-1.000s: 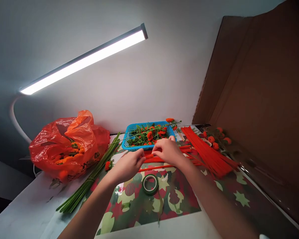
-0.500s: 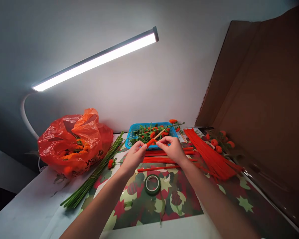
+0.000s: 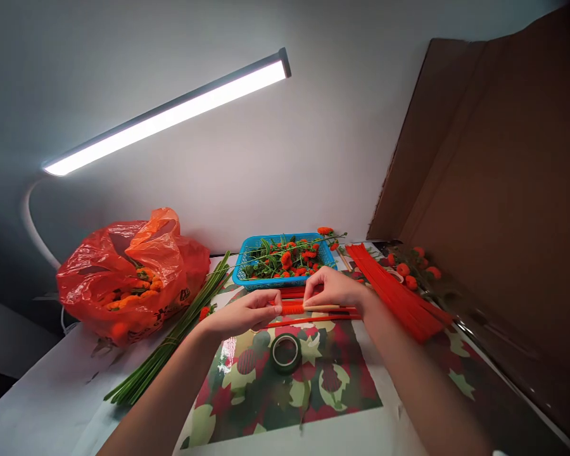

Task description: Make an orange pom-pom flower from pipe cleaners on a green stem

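Down over the desk (image 3: pixel 33 399) it all came, lower than the blue basket (image 3: pixel 261 282): the right hand (image 3: pixel 331 288) pinched in where coil met stick, the left hand (image 3: pixel 253 308) clamped the far end. The wooden stick (image 3: pixel 325 308), tilted up half a second earlier, lay nearly level, its red chenille coil (image 3: pixel 292 308) between both hands, seemingly being tightened.

A glaring lamp (image 3: pixel 168 118) lights the wall (image 3: pixel 266 164); the cardboard (image 3: pixel 494 177) is dim.
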### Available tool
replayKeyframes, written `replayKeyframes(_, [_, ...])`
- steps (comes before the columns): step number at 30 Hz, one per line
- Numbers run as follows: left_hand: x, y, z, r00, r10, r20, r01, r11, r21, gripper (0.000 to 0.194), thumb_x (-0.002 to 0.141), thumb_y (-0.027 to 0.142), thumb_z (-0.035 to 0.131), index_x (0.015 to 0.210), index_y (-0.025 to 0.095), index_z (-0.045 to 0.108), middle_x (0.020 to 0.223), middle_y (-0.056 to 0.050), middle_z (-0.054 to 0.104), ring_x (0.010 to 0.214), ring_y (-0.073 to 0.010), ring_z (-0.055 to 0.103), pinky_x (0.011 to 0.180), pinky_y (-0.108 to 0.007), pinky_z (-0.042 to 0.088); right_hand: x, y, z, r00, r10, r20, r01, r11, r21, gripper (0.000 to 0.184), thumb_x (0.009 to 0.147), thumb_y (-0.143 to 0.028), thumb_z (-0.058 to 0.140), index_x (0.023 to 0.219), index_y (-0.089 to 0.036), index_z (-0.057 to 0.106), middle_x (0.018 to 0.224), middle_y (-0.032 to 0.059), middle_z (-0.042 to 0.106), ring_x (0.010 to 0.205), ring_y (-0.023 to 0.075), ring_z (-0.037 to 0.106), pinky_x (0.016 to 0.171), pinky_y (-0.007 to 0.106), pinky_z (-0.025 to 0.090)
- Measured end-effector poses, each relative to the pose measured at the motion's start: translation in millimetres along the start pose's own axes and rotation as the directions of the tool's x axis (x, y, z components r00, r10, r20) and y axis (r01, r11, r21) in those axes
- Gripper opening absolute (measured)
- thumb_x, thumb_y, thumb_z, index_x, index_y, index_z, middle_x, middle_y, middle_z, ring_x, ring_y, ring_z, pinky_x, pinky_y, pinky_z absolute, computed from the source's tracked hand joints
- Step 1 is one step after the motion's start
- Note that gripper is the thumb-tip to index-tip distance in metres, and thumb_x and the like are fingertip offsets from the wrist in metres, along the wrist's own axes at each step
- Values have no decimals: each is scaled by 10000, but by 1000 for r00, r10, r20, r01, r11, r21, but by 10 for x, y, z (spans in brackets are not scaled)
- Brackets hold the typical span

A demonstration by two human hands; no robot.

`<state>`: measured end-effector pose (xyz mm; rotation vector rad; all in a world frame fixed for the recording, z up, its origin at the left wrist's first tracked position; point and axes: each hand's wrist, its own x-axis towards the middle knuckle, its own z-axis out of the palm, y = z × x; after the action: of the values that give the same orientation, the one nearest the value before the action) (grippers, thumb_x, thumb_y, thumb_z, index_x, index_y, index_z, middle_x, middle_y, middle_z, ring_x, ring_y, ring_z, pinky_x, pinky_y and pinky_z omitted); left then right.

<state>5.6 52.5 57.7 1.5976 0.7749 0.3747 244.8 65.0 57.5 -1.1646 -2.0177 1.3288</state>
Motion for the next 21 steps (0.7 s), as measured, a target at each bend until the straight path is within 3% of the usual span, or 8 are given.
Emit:
replayKeyframes(5, [-46, 56, 22, 977, 44, -208, 47, 909, 414, 312, 834, 411, 561, 648, 208, 416, 543, 71, 329, 517, -110, 246, 475, -240, 164, 46, -31, 136, 967, -117, -228, 19, 920, -392, 98, 665, -290, 757, 611, -210, 738, 534, -19, 629, 598, 134, 546, 752, 331, 344])
replayKeyframes(8, [-53, 41, 61, 954, 111, -279, 57, 845, 532, 273, 852, 382, 513, 654, 216, 425, 561, 52, 388, 536, -133, 296, 488, -247, 200, 66, -47, 193, 937, -170, -307, -18, 850, -527, 163, 683, -339, 773, 579, -226, 717, 546, -26, 640, 617, 132, 538, 829, 390, 271])
replayKeyframes(12, [-45, 24, 105, 925, 150, -350, 126, 748, 652, 244, 875, 354, 466, 671, 229, 417, 587, 28, 458, 550, -159, 359, 515, -260, 207, 51, -108, 214, 922, -179, -343, -74, 788, -611, 216, 735, -357, 759, 584, -214, 703, 624, 3, 684, 677, 153, 553, 806, 390, 245])
replayKeyframes(16, [-17, 49, 147, 846, 206, -491, 210, 719, 663, 225, 869, 322, 476, 672, 237, 410, 570, 18, 473, 517, -170, 371, 527, -265, 179, 21, -201, 269, 896, -224, -382, -73, 776, -627, 141, 811, -241, 692, 676, -209, 718, 752, 33, 726, 814, 197, 591, 807, 388, 260])
replayKeyframes(21, [35, 92, 193, 712, 251, -656, 226, 803, 552, 201, 877, 321, 454, 694, 243, 422, 553, 29, 447, 502, -170, 368, 529, -258, 189, 79, -220, 407, 807, -285, -517, -14, 866, -500, 121, 849, -192, 619, 800, -213, 728, 885, 49, 736, 896, 213, 609, 832, 385, 332])
